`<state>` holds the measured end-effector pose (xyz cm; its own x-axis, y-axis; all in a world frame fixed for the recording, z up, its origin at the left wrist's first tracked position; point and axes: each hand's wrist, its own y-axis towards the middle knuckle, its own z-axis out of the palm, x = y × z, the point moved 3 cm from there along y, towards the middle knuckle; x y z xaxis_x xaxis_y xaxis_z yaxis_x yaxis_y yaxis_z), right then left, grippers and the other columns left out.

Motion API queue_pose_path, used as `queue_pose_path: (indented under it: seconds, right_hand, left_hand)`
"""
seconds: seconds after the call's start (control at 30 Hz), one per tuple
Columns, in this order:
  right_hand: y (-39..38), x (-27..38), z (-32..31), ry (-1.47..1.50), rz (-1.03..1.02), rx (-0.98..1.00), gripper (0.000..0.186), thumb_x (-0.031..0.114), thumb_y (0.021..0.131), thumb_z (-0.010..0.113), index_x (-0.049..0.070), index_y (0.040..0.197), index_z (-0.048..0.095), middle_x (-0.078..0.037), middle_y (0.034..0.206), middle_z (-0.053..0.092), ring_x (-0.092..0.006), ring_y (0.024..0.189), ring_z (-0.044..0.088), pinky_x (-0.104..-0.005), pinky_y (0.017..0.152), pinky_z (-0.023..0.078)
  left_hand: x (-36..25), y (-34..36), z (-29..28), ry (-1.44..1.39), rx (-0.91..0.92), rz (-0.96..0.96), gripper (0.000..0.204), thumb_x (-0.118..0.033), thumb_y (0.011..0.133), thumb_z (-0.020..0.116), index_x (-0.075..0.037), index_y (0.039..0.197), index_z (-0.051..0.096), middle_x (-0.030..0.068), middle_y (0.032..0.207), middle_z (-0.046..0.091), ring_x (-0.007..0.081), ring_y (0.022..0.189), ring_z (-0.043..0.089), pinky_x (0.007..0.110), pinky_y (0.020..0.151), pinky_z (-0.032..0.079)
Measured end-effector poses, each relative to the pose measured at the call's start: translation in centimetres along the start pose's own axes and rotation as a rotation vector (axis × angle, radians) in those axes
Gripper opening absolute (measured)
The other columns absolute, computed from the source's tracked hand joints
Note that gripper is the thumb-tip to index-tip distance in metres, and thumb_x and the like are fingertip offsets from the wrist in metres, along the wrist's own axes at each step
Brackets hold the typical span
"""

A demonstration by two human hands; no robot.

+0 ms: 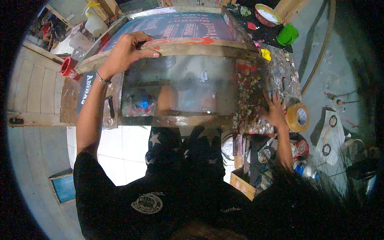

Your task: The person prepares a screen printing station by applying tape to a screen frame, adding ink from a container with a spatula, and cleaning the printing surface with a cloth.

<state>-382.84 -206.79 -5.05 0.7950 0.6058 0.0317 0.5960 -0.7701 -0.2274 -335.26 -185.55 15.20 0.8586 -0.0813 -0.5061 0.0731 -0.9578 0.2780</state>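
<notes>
A wooden-framed printing screen [224, 50] with blue, lettered mesh is tilted up over the far half of the work table. My left hand [130, 51] grips its near rail, thumb on the near side and fingers curled over the top. Red ink smears that rail. Below it lies a glass-like pane [180, 96], showing reflections. On the right, my right hand [275, 110] rests with fingers spread on the ink-spattered table side [252, 96], holding nothing. Just beside it is a roll of amber tape [298, 117].
A red cup [69, 68] stands left of the screen. At the back right are a green cup [287, 35], a bowl [267, 16] and a yellow scrap [265, 54]. Tins and jars [265, 155] crowd below the table's right side, near a wooden box [242, 185].
</notes>
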Motion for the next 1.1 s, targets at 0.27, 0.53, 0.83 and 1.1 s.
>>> queue_pose_path:
  seconds: [0.27,0.53,0.83,1.1]
  right_hand:
    - [2.0,-0.9,-0.6,0.0,-0.086,-0.08,0.077,0.037,0.085,0.067,0.029,0.151,0.028,-0.024,0.155,0.018,-0.0437,0.145,0.012,-0.0684,0.11,0.012]
    - [1.4,0.6,-1.7,0.036,-0.07,-0.06,0.077,0.038,0.087,0.066,0.03,0.152,0.026,-0.024,0.156,0.017,-0.0439,0.144,0.013,-0.0654,0.111,0.015]
    - [1.6,0.8,-1.7,0.078,-0.054,-0.058,0.078,0.039,0.086,0.067,0.028,0.152,0.026,-0.022,0.157,0.013,-0.0449,0.144,0.013,-0.0641,0.111,0.015]
    - [2.2,-0.1,-2.0,0.094,-0.004,-0.021,0.075,0.048,0.087,0.062,0.027,0.151,0.029,-0.02,0.158,0.012,-0.0443,0.143,0.013,-0.0618,0.112,0.014]
  left_hand:
    - [-0.1,-2.2,2.7,0.094,0.023,-0.049,0.043,-0.033,0.072,0.081,0.002,0.092,0.067,0.0162,0.081,0.061,0.0288,0.072,0.057,0.037,0.067,0.046]
    - [3.8,-7.4,12.7,0.301,0.092,-0.187,0.044,-0.03,0.071,0.08,0.0,0.099,0.064,0.0153,0.093,0.061,0.0356,0.087,0.06,0.043,0.079,0.047]
    - [4.3,-8.3,14.5,0.314,0.087,-0.168,0.039,-0.023,0.072,0.078,-0.004,0.104,0.064,0.0111,0.096,0.059,0.0298,0.096,0.057,0.04,0.084,0.044]
    - [4.8,-7.5,15.4,0.292,0.061,-0.102,0.039,-0.023,0.07,0.078,-0.005,0.102,0.065,0.01,0.093,0.057,0.0286,0.092,0.055,0.04,0.081,0.043]
